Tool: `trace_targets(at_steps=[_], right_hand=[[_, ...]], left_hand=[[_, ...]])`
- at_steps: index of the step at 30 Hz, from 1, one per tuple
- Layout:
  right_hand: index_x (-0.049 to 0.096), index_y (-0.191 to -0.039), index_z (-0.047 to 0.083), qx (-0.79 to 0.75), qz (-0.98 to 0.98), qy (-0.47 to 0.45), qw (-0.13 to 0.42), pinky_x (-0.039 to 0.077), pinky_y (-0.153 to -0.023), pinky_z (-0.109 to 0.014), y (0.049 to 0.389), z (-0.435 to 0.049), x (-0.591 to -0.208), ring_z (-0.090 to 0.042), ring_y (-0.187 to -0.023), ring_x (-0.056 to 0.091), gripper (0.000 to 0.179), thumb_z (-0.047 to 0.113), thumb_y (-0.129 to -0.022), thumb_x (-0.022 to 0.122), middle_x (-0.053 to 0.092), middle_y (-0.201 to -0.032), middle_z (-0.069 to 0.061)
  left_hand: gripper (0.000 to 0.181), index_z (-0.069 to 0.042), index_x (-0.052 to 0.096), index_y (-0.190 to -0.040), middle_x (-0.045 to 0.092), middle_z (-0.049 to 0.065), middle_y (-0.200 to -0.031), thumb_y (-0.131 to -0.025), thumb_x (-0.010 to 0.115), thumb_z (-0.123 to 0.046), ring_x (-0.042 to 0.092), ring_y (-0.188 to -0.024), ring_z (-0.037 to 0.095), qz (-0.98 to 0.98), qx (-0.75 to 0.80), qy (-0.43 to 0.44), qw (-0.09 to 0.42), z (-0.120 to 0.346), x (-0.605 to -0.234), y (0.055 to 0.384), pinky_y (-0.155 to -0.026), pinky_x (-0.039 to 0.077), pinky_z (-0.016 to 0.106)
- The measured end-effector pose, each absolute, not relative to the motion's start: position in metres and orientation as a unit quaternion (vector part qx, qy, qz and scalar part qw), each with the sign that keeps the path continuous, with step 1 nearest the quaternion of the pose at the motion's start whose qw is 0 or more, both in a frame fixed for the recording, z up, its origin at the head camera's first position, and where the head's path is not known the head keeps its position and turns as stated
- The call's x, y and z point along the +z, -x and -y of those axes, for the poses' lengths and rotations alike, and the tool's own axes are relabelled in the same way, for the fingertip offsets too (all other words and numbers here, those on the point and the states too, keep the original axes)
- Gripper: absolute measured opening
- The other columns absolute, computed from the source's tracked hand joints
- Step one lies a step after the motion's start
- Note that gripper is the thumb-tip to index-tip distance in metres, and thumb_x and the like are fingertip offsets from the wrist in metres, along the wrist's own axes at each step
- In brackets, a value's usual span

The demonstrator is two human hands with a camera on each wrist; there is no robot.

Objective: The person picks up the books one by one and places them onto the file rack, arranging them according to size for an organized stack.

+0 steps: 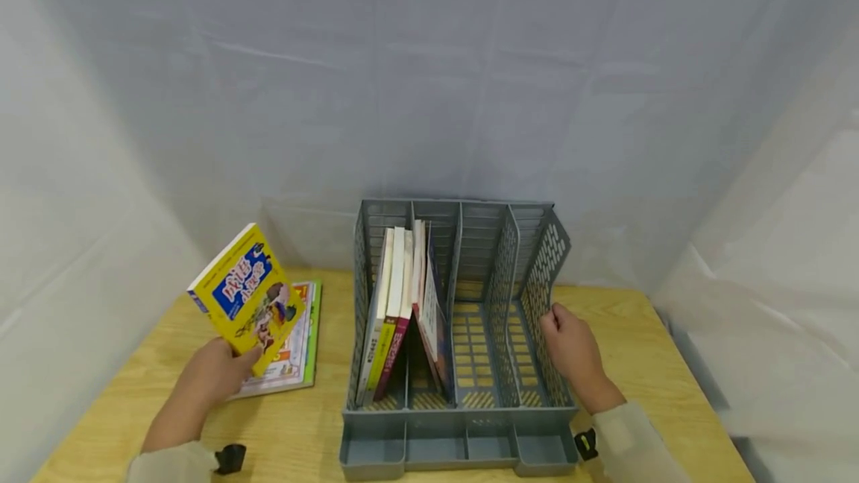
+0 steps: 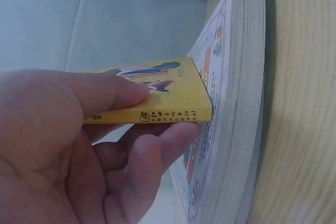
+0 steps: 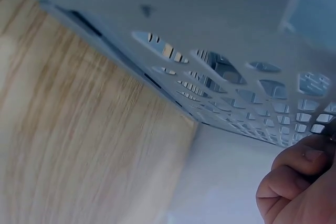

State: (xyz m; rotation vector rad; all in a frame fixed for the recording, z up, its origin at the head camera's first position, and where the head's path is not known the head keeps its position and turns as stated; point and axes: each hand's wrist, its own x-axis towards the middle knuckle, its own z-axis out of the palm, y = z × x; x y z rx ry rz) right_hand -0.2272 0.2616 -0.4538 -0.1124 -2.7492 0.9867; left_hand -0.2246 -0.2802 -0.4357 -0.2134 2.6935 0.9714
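Thumb and fingers of my left hand (image 1: 218, 371) pinch a yellow book (image 1: 258, 289) by its lower end. In the left wrist view, the book's yellow spine (image 2: 173, 115) shows between thumb and fingers, close over a thick flat book (image 2: 223, 114). A grey file rack (image 1: 376, 416) with upright compartments stands mid-table. My right hand (image 1: 573, 345) grips the front edge of its perforated right side panel (image 1: 546, 282), fingers curled. Several books (image 1: 389, 311) stand in the left compartment; thin ones (image 1: 429, 311) lean in the compartment beside it.
Under the yellow book lies a pink and green book (image 1: 312, 334) on the wooden table (image 1: 288, 438). Shallow trays (image 1: 436, 449) run along the rack's front. Pale sheeting (image 1: 429, 80) hangs behind the table and at both sides.
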Motion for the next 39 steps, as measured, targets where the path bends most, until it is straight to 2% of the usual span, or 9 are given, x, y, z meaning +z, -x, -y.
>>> trace_targets(at_steps=[6,13,20,24,26,29,33,36,39], right_hand=[[0.041,-0.081,0.013,0.339,0.934,0.044,0.108,0.031,-0.053,-0.033,0.225,-0.261,-0.458,-0.019,-0.053,0.036,0.026,0.021,-0.105,0.039,0.041,-0.065,-0.004],[0.041,-0.081,0.013,0.336,0.935,0.051,0.105,0.030,-0.053,-0.033,0.225,-0.262,-0.459,-0.020,-0.053,0.034,0.025,0.021,-0.105,0.039,0.039,-0.065,-0.004],[0.042,-0.083,0.013,0.343,0.933,0.051,0.101,0.031,-0.053,-0.033,0.223,-0.263,-0.460,-0.020,-0.053,0.035,0.025,0.022,-0.106,0.038,0.041,-0.066,-0.005],[0.044,-0.085,0.013,0.346,0.932,0.052,0.096,0.033,-0.054,-0.034,0.226,-0.263,-0.458,-0.020,-0.055,0.038,0.025,0.024,-0.106,0.038,0.043,-0.068,-0.004],[0.044,-0.085,0.013,0.345,0.932,0.051,0.098,0.033,-0.054,-0.034,0.227,-0.264,-0.457,-0.020,-0.055,0.037,0.025,0.025,-0.106,0.038,0.043,-0.068,-0.004],[0.042,-0.083,0.012,0.343,0.932,0.048,0.103,0.031,-0.054,-0.034,0.228,-0.265,-0.454,-0.020,-0.054,0.034,0.027,0.025,-0.107,0.036,0.041,-0.067,-0.004],[0.039,-0.082,0.012,0.347,0.931,0.040,0.105,0.029,-0.055,-0.034,0.227,-0.266,-0.453,-0.019,-0.054,0.029,0.030,0.026,-0.109,0.033,0.038,-0.066,-0.005],[0.039,-0.082,0.012,0.353,0.929,0.037,0.103,0.029,-0.055,-0.034,0.226,-0.265,-0.454,-0.019,-0.053,0.029,0.032,0.026,-0.110,0.032,0.038,-0.066,-0.005],[0.040,-0.083,0.012,0.357,0.928,0.039,0.102,0.030,-0.055,-0.034,0.227,-0.265,-0.455,-0.019,-0.053,0.030,0.031,0.025,-0.110,0.033,0.039,-0.066,-0.006]], left_hand=[[0.060,0.018,0.053,-0.130,0.068,0.013,-0.089,-0.107,0.052,-0.037,0.059,-0.075,0.022,-0.932,0.328,0.078,0.135,0.279,-0.438,0.221,-0.064,0.050,0.036],[0.062,0.018,0.055,-0.130,0.071,0.020,-0.099,-0.106,0.054,-0.039,0.060,-0.080,0.025,-0.945,0.298,0.065,0.118,0.277,-0.441,0.220,-0.070,0.049,0.042],[0.064,0.018,0.056,-0.128,0.068,0.012,-0.088,-0.105,0.054,-0.043,0.058,-0.075,0.023,-0.941,0.304,0.079,0.129,0.281,-0.441,0.219,-0.062,0.046,0.036],[0.061,0.018,0.059,-0.122,0.068,0.013,-0.086,-0.105,0.054,-0.040,0.058,-0.073,0.024,-0.943,0.305,0.080,0.106,0.284,-0.441,0.217,-0.061,0.045,0.036],[0.058,0.017,0.061,-0.119,0.070,0.018,-0.087,-0.105,0.054,-0.038,0.059,-0.071,0.024,-0.949,0.297,0.075,0.072,0.282,-0.439,0.216,-0.059,0.046,0.037],[0.053,0.016,0.061,-0.121,0.071,0.029,-0.095,-0.105,0.056,-0.034,0.062,-0.068,0.027,-0.951,0.300,0.076,-0.024,0.271,-0.433,0.210,-0.054,0.046,0.038],[0.051,0.002,0.046,-0.145,0.067,0.030,-0.118,-0.104,0.059,-0.027,0.068,-0.081,0.036,-0.912,0.350,0.076,-0.198,0.246,-0.412,0.198,-0.053,0.046,0.027],[0.065,-0.018,0.030,-0.160,0.059,0.019,-0.138,-0.102,0.060,-0.019,0.066,-0.106,0.035,-0.867,0.396,0.036,-0.301,0.226,-0.390,0.188,-0.068,0.047,0.014],[0.076,-0.024,0.020,-0.164,0.047,0.010,-0.151,-0.100,0.061,-0.010,0.058,-0.123,0.026,-0.818,0.434,-0.035,-0.376,0.203,-0.367,0.176,-0.090,0.046,0.010]])
